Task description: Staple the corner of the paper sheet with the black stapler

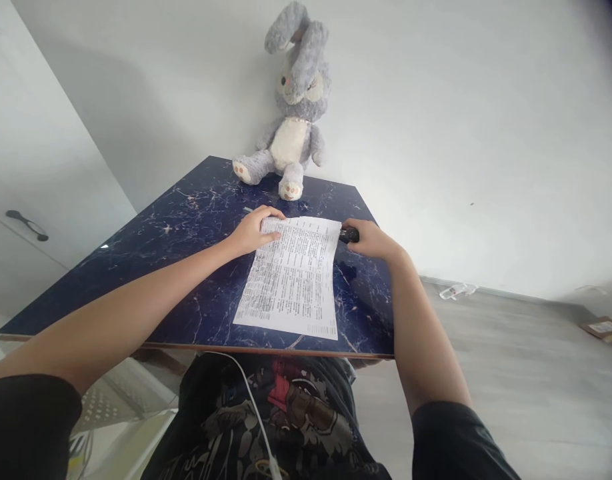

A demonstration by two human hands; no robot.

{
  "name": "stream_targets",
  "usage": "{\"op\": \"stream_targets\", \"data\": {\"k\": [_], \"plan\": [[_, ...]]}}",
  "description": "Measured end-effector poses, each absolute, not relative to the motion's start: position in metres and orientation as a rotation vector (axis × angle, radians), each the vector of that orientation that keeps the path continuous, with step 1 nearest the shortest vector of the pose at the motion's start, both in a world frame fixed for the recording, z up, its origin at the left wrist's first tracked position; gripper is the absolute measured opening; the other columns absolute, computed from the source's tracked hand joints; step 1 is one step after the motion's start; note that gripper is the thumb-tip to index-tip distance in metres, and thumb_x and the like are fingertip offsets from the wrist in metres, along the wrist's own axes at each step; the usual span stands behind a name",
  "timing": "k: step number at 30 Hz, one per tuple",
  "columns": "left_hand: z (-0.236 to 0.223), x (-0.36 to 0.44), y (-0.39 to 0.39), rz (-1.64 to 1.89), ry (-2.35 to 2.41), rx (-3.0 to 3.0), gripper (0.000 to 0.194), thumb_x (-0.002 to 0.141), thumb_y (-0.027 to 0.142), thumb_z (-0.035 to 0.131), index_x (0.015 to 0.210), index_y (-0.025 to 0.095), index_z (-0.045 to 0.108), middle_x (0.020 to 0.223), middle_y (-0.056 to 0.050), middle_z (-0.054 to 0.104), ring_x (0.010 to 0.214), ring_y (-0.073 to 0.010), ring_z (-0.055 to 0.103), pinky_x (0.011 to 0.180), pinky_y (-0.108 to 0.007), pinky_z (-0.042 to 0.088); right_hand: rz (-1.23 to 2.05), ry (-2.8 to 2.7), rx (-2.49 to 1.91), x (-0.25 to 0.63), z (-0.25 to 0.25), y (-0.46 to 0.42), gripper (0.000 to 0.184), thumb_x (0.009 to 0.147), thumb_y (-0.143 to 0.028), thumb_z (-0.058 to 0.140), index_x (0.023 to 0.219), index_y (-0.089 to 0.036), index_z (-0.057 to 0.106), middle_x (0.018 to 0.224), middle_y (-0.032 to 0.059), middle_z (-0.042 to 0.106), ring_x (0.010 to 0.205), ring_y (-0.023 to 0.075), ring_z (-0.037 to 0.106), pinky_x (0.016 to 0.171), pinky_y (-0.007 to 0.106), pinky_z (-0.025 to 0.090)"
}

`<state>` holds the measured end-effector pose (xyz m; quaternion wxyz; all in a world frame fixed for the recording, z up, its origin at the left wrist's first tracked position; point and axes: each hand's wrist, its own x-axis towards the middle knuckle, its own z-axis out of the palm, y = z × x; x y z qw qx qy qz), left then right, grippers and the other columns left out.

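Observation:
White printed sheets of paper [296, 280] lie on the dark blue marbled table, their near end spread toward me. My left hand [259, 230] grips the far left corner of the paper, thumb on top of the print. At the far right corner, my right hand [369, 239] is closed around what looks like a black stapler [349, 235]. The stapler's front end meets the edge of the paper; its jaws are too small to make out. Part of it is hidden by my fingers.
A grey plush rabbit [292, 127] sits at the back of the table [176, 220], against the wall. On the floor to the right lie a clear plastic item [457, 291] and a brown box [603, 327]. A white cable [249, 393] hangs down my shirt.

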<state>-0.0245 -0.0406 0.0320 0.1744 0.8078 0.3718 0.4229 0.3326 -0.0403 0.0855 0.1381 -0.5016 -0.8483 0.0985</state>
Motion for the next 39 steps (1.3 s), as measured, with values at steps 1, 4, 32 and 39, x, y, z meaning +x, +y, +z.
{"op": "stream_targets", "data": {"k": [1, 4, 32, 39], "plan": [[0.032, -0.024, -0.041, 1.195, 1.048, 2.289, 0.034, 0.086, 0.023, 0.078, 0.118, 0.023, 0.067, 0.121, -0.005, 0.068, 0.112, -0.0251, 0.066, 0.105, -0.044, 0.05, 0.285, -2.469, -1.448, 0.333, 0.085, -0.04, 0.048, 0.066, -0.021, 0.06, 0.113, -0.016, 0.067, 0.105, 0.0121, 0.073, 0.088, 0.0275, 0.063, 0.076, 0.037, 0.043], [0.031, -0.024, -0.041, 1.207, 1.024, 2.278, 0.033, 0.086, 0.023, 0.076, 0.118, 0.023, 0.067, 0.122, -0.006, 0.07, 0.114, -0.0251, 0.067, 0.106, -0.044, 0.05, 0.298, -2.512, -1.434, 0.334, 0.084, -0.039, 0.045, 0.068, -0.022, 0.06, 0.112, -0.017, 0.065, 0.103, 0.0109, 0.072, 0.086, 0.026, 0.062, 0.075, 0.036, 0.042], [0.009, -0.02, -0.029, 1.259, 0.681, 2.055, 0.052, 0.084, 0.021, 0.078, 0.133, 0.022, 0.06, 0.147, -0.014, 0.061, 0.137, -0.0313, 0.058, 0.118, -0.052, 0.043, 0.385, -2.463, -1.302, 0.314, 0.071, -0.039, 0.032, 0.063, -0.023, 0.064, 0.095, -0.018, 0.064, 0.089, 0.0058, 0.069, 0.08, 0.0225, 0.061, 0.073, 0.033, 0.042], [0.011, -0.022, -0.03, 1.254, 0.735, 2.137, 0.045, 0.085, 0.016, 0.074, 0.128, 0.024, 0.062, 0.15, -0.012, 0.06, 0.144, -0.0307, 0.054, 0.122, -0.052, 0.037, 0.428, -2.521, -1.288, 0.314, 0.074, -0.042, 0.021, 0.064, -0.024, 0.061, 0.082, -0.021, 0.051, 0.079, 0.0006, 0.06, 0.074, 0.0181, 0.053, 0.069, 0.031, 0.036]]}}
